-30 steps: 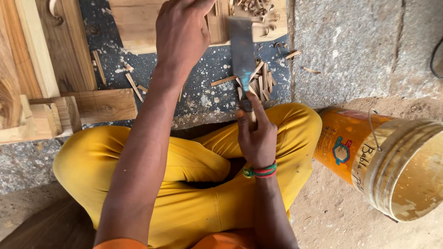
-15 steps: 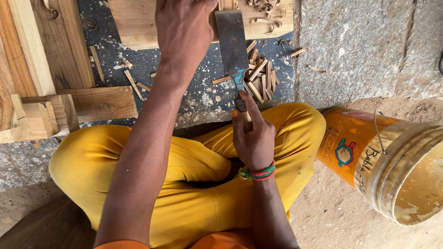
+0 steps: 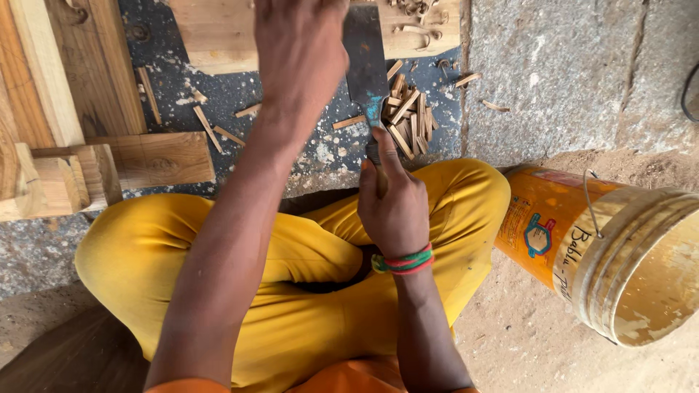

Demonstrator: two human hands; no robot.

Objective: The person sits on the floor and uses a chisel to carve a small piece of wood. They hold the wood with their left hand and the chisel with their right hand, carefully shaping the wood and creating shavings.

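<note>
Your right hand (image 3: pixel 397 207), center frame, is wrapped tight on the handle of the broad chisel (image 3: pixel 366 62) — blade reaches to top center. Left hand (image 3: pixel 298 54) up top by the plank (image 3: pixel 218 33) — can't tell its grip.

We are in a woodworking place on the ground. We see wood blocks (image 3: pixel 156 156), a heap of wood chips (image 3: pixel 409 116), a stone floor (image 3: pixel 568 73) and a dusty yellow bucket (image 3: pixel 619 251).
</note>
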